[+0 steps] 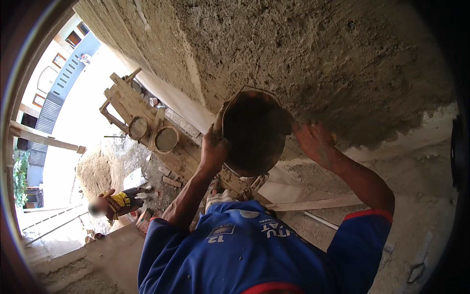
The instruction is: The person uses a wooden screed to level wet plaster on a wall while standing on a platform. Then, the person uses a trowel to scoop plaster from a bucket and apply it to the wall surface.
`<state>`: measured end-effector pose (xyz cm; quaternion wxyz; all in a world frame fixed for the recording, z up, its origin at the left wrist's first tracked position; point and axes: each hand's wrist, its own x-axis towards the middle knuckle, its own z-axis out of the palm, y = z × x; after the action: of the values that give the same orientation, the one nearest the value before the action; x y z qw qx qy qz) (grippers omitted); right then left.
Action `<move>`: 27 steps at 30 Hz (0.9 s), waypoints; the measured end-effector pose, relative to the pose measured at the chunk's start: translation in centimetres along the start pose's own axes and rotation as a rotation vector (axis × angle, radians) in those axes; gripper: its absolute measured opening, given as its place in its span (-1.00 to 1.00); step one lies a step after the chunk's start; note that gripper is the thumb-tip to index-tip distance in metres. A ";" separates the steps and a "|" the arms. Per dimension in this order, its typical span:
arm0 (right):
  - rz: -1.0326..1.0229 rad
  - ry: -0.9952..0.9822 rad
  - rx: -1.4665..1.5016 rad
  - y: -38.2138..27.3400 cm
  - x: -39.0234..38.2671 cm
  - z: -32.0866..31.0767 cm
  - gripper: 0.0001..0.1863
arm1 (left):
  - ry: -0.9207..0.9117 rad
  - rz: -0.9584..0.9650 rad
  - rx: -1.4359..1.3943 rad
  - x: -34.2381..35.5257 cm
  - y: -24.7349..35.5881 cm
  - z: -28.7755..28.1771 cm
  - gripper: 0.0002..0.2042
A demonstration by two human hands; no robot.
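A dark, mortar-smeared bucket [254, 147] is tilted with its mouth toward me, close to the rough plastered wall [313, 54]. My left hand [214, 151] grips its left rim, fingers closed. At the right rim, my right hand [316, 142] is closed around what looks like a trowel; a yellowish handle end shows beside the palm. Its dark blade [283, 121] seems to reach over the rim into the bucket. Deep shadow hides what the bucket holds. A thin wire handle [257, 88] arches over the bucket's far side.
Below stands a plank scaffold [183, 156] carrying two round containers of grey mix, one [167, 140] nearer. Down at the lower left, a person [120, 202] in yellow and dark clothes is beside a sand pile [95, 169]. A long board [318, 202] crosses at right.
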<state>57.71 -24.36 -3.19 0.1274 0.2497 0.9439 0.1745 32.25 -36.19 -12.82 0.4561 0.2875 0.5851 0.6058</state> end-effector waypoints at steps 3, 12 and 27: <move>0.061 -0.244 0.390 -1.7 1.4 -0.5 -0.70 | -0.045 0.027 0.066 0.1 1.9 0.1 -0.61; 0.237 0.017 1.140 -7.9 3.5 7.1 -0.64 | -0.026 0.097 0.137 1.9 0.0 0.6 -0.57; 0.252 0.123 0.913 -1.7 3.2 0.7 -0.53 | -0.012 -0.038 -0.211 1.0 1.9 -2.5 -0.65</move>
<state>54.47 -23.92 -5.02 -0.0738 0.3819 0.8922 -0.2295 29.19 -36.19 -11.57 0.4985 0.2304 0.5208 0.6536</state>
